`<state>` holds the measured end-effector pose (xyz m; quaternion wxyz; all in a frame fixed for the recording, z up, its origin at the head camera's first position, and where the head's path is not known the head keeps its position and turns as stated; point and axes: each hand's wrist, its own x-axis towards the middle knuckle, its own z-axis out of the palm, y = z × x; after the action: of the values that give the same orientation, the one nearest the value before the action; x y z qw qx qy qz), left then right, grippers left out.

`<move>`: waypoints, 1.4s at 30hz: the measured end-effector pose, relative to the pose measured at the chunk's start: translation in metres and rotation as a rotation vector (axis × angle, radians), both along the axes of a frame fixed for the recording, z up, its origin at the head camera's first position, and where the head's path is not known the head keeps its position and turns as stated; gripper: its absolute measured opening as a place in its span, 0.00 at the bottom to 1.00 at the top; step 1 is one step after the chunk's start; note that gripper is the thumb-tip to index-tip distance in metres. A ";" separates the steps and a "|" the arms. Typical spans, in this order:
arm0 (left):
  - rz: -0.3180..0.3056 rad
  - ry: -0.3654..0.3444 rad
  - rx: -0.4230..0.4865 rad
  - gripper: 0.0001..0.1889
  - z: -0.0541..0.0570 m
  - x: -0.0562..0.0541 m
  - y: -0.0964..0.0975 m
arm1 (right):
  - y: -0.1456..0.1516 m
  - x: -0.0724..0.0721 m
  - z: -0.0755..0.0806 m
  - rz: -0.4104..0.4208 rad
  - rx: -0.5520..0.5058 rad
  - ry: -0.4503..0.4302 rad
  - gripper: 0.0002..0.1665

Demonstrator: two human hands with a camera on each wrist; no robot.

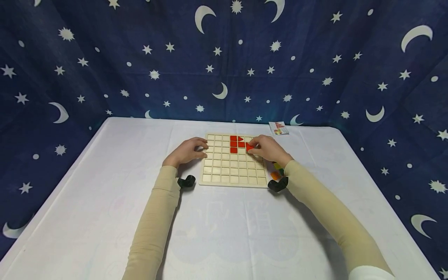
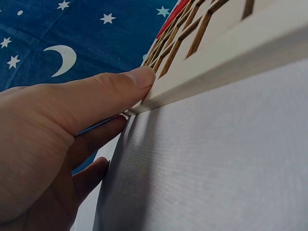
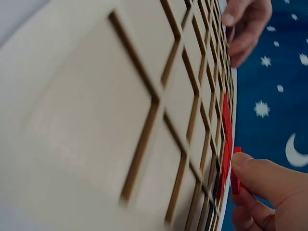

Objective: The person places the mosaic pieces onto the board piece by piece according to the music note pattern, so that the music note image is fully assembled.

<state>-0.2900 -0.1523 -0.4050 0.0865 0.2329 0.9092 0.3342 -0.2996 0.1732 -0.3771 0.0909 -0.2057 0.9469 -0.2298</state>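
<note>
A pale wooden grid board point(image 1: 225, 170) lies flat on the table. Red tiles point(image 1: 233, 144) fill several cells near its far edge, one a triangle. At the board's left edge, my left hand point(image 1: 189, 150) holds the rim, its thumb point(image 2: 143, 76) on top and fingertips against the side. Over the far right part of the board, my right hand point(image 1: 268, 149) pinches a thin red tile point(image 3: 236, 173) between thumb and fingers. In the right wrist view this tile stands on edge, close above the laid red tiles point(image 3: 226, 139). Its exact shape is hidden.
Orange point(image 1: 275, 176) and yellow-green pieces point(image 1: 277, 166) lie right of the board, partly behind my right wrist. A small picture card point(image 1: 279, 128) rests near the table's far edge. A dark blue cloth point(image 1: 224, 58) with stars and moons hangs behind the white table point(image 1: 224, 233).
</note>
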 end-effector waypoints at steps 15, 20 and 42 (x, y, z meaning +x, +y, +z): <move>0.002 0.004 -0.004 0.20 -0.002 -0.002 0.001 | -0.026 0.002 -0.003 0.089 0.045 0.081 0.18; 0.002 0.003 -0.005 0.20 -0.001 -0.001 0.001 | -0.025 -0.001 -0.003 0.086 0.033 0.061 0.18; -0.003 0.002 -0.006 0.20 0.000 -0.001 0.000 | -0.008 0.003 0.003 -0.015 -0.047 -0.004 0.18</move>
<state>-0.2913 -0.1519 -0.4054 0.0867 0.2344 0.9098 0.3313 -0.2970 0.1649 -0.3737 0.0862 -0.2003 0.9426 -0.2528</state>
